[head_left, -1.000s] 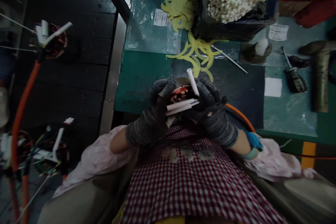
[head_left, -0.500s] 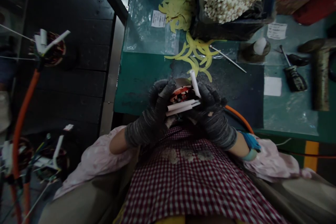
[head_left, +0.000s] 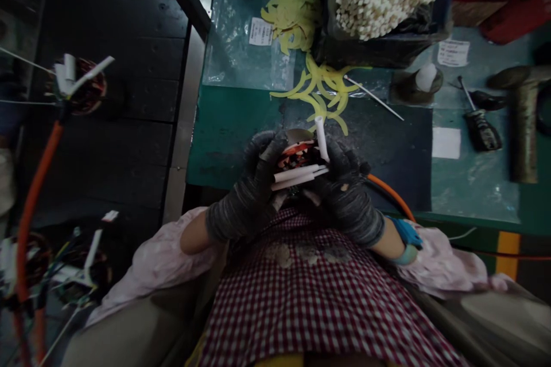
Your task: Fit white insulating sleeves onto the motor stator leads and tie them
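Green bench (head_left: 228, 143) beneath two gloved hands

Over the bench's front edge, the left hand (head_left: 249, 195) and right hand (head_left: 346, 192), both in grey knit gloves (head_left: 245, 221), were closed around a wound motor stator (head_left: 299, 155). White tubes (head_left: 297, 175) stuck out from its orange windings. Yellow strips (head_left: 318, 89) lay just beyond, toward the bench's back edge.

Motor stator (head_left: 298, 155) with orange-red windings, gripped between left hand (head_left: 249, 192) and right hand (head_left: 346, 192); one white tube (head_left: 321, 139) stands upright, two paler tubes (head_left: 297, 175) lie side by side across it.
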Action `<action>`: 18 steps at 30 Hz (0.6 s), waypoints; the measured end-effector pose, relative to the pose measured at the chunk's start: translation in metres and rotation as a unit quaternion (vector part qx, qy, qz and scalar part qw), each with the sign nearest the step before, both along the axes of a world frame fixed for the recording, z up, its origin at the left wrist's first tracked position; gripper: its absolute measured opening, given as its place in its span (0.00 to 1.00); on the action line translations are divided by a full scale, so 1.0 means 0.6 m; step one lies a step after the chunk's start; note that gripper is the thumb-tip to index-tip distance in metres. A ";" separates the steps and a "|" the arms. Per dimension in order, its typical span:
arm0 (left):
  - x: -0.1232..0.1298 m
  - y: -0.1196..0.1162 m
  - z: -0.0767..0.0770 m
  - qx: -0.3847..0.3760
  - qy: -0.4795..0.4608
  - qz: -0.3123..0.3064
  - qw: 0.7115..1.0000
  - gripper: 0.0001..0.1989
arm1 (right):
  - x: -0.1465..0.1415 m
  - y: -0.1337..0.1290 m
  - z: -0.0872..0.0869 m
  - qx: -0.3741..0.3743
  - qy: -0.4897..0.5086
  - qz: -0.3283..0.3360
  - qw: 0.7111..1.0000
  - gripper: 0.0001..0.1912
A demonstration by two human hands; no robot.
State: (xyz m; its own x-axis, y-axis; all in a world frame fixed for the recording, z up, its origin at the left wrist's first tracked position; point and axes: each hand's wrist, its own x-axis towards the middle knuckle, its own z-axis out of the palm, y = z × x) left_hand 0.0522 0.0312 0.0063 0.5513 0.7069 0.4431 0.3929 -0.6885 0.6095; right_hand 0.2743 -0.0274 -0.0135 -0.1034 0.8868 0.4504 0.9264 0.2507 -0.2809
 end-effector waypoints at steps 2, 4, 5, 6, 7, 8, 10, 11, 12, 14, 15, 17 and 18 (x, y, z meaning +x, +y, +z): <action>-0.001 -0.001 0.006 0.001 0.016 0.011 1.000 0.41 | -0.006 0.000 0.000 -0.002 0.012 -0.018 1.000 0.28; 0.000 -0.003 0.011 0.001 0.032 0.022 0.999 0.39 | -0.016 0.000 0.003 0.002 0.032 -0.038 0.999 0.28; 0.001 -0.004 0.013 0.001 0.034 0.026 0.999 0.39 | -0.022 0.000 0.004 0.007 0.037 -0.042 0.998 0.27; 0.003 -0.004 0.012 0.004 0.030 0.033 0.999 0.40 | -0.027 0.001 0.005 0.006 0.038 -0.045 0.998 0.27; 0.005 -0.003 0.011 0.011 0.022 0.043 0.999 0.42 | -0.030 0.002 0.006 -0.001 0.037 -0.049 0.998 0.27; 0.008 -0.002 0.008 0.020 0.015 0.054 0.998 0.43 | -0.031 0.003 0.008 -0.014 0.038 -0.053 0.998 0.27; 0.014 0.002 0.001 0.041 -0.005 0.072 0.997 0.44 | -0.024 0.006 0.010 -0.057 0.053 -0.046 0.996 0.28; 0.017 0.004 -0.001 0.047 -0.015 0.074 0.996 0.44 | -0.016 0.008 0.011 -0.079 0.072 -0.031 0.994 0.29; 0.019 0.006 -0.002 0.042 -0.017 0.072 0.996 0.44 | -0.005 0.009 0.012 -0.098 0.102 -0.009 0.990 0.30; 0.025 0.010 0.001 0.022 -0.018 0.060 0.998 0.46 | 0.022 0.013 0.013 -0.122 0.174 0.036 0.976 0.32; 0.027 0.012 0.005 0.013 -0.015 0.052 0.998 0.46 | 0.035 0.016 0.012 -0.124 0.205 0.053 0.969 0.33; 0.034 0.015 0.017 0.002 0.000 0.037 0.999 0.46 | 0.057 0.023 0.007 -0.111 0.230 0.073 0.964 0.34; 0.037 0.016 0.023 0.001 0.014 0.033 0.999 0.46 | 0.066 0.027 0.003 -0.099 0.225 0.082 0.966 0.33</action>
